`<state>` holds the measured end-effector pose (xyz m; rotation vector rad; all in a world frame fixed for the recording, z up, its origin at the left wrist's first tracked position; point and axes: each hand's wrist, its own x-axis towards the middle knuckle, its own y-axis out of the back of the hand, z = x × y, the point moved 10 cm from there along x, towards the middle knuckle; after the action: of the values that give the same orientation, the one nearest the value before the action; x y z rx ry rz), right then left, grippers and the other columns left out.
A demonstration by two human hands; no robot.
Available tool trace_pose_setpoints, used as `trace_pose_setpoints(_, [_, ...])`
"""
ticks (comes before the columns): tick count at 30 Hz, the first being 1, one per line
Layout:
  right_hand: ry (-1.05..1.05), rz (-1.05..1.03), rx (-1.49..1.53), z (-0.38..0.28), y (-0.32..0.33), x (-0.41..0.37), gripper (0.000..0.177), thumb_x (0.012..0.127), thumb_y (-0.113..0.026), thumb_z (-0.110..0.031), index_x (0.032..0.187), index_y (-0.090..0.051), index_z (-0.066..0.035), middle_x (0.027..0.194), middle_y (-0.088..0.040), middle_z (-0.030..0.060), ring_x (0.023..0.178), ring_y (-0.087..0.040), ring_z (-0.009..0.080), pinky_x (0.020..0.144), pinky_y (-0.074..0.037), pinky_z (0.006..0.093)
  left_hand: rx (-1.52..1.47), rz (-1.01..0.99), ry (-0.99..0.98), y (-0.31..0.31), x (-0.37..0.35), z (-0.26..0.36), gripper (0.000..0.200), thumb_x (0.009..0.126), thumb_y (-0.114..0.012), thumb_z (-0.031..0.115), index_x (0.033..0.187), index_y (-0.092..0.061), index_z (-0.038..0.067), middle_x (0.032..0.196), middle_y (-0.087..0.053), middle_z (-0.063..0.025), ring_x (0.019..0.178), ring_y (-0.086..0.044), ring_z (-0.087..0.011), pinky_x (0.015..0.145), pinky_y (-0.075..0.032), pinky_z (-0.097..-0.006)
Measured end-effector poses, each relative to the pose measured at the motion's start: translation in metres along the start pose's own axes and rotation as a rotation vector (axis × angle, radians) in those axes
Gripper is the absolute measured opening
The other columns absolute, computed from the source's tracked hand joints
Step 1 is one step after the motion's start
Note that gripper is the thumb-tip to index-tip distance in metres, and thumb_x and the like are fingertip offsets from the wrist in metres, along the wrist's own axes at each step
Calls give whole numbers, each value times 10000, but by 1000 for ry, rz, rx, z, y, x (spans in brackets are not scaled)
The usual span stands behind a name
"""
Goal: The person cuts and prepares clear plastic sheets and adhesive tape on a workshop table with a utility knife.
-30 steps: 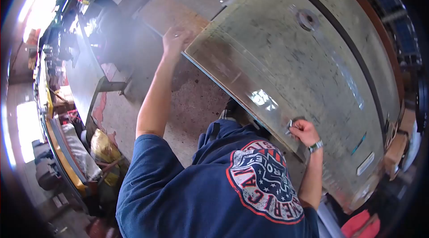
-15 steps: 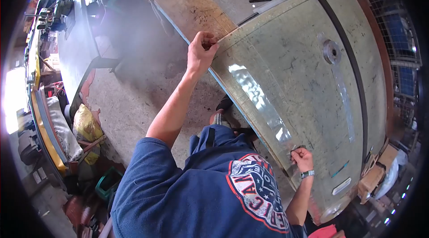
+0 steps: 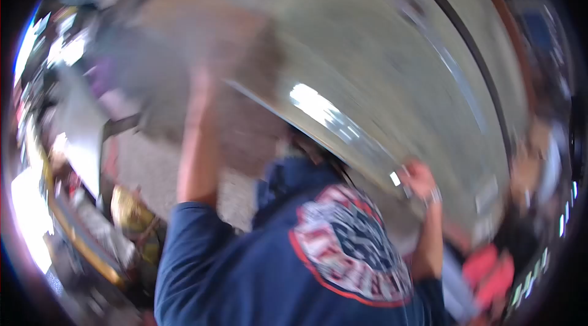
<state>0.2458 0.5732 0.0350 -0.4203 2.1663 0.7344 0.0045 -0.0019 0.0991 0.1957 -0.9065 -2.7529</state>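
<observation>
My left hand [image 3: 205,75] is smeared by motion beyond the sheet's left edge; its fingers cannot be made out. My right hand [image 3: 419,178] is closed in a pinch over the near part of a large pale green sheet [image 3: 380,56]. A bright glint shows at its fingertips, where a shiny strip of clear film [image 3: 321,110] ends. That strip runs along the left edge of the sheet. Whether its far end reaches my left hand is lost in the blur.
A dark band [image 3: 468,41] curves across the sheet, and a second shiny strip [image 3: 450,63] lies beside it, with a blurred round object [image 3: 409,7] at its far end. Cardboard boxes [image 3: 534,157], red cloth [image 3: 488,274] and a yellow bag [image 3: 130,206] surround the workspace.
My left hand has swung left, away from the sheet's corner, and is now blurred. My right hand is slightly higher in view, still pinching. The whole view has shifted.
</observation>
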Motion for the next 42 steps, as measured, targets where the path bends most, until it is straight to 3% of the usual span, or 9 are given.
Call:
trace_pose_setpoints(3, [-23, 14, 65, 50, 27, -25, 210, 884, -807, -208, 982, -719, -44, 801, -682, -1, 697, -602, 109, 620, -506, 313, 147, -48, -13, -14, 15, -42, 337, 947, -758, 206, 1222, -746, 11, 1166, -775, -140, 1085, -706, -219, 983, -524, -348])
trace_pose_setpoints(5, [-203, 9, 261, 79, 38, -51, 186, 911, -804, -189, 995, -741, -35, 816, -709, -5, 695, -604, 85, 600, -497, 293, 34, -41, 72, -24, 28, -69, 353, 897, -825, 200, 1198, -759, 29, 1098, -775, -88, 1036, -696, -190, 964, -516, -330])
trace_pose_setpoints(8, [-31, 118, 204, 118, 51, -58, 161, 933, -798, -179, 992, -760, -34, 821, -730, -6, 689, -610, 80, 593, -496, 286, -93, -89, 98, -23, 41, -98, 327, 882, -857, 157, 1147, -745, 1, 1032, -747, -58, 959, -673, -144, 913, -504, -273])
trace_pose_setpoints(15, [-105, 245, 191, 164, 64, -79, 154, 937, -793, -190, 927, -759, -40, 759, -712, -1, 643, -594, 76, 580, -480, 285, -194, -193, 147, -23, 64, -120, 305, 900, -855, 145, 1140, -742, -5, 965, -723, -19, 853, -634, -94, 808, -487, -226])
trace_pose_setpoints(26, [-62, 449, 74, 170, 65, -94, 318, 867, -849, -324, 848, -705, -41, 754, -733, 73, 687, -670, 184, 671, -534, 368, -196, -273, 251, -21, 85, -144, 245, 925, -831, 141, 1123, -748, 23, 982, -738, -16, 844, -653, -101, 783, -508, -226])
trace_pose_setpoints(32, [-47, 566, -40, 155, 71, -107, 340, 877, -856, -306, 832, -656, -36, 670, -636, 48, 613, -557, 133, 590, -469, 352, -246, -248, 240, -22, 82, -146, 189, 943, -798, 103, 1105, -741, 24, 1018, -742, -45, 941, -687, -141, 873, -545, -258])
trace_pose_setpoints(35, [-98, 559, -36, 158, 71, -108, 338, 850, -853, -364, 845, -691, -68, 770, -732, 104, 702, -690, 284, 674, -533, 416, -291, -231, 183, -26, 85, -144, 162, 950, -780, 85, 1096, -741, 26, 1032, -741, -51, 947, -687, -147, 887, -546, -262])
trace_pose_setpoints(38, [-107, 549, -18, 160, 71, -105, 342, 853, -851, -368, 847, -694, -65, 755, -725, 109, 698, -691, 283, 669, -530, 420, -311, -225, 133, -26, 84, -146, 169, 960, -765, 103, 1106, -738, 23, 1032, -738, -49, 951, -677, -140, 881, -530, -258])
trace_pose_setpoints(42, [43, 575, -7, 163, 72, -99, 360, 869, -858, -333, 818, -660, -37, 640, -631, 52, 577, -547, 149, 567, -467, 358, -163, -231, 147, -23, 84, -139, 263, 977, -756, 202, 1142, -728, 0, 1013, -728, -45, 916, -650, -127, 837, -522, -271])
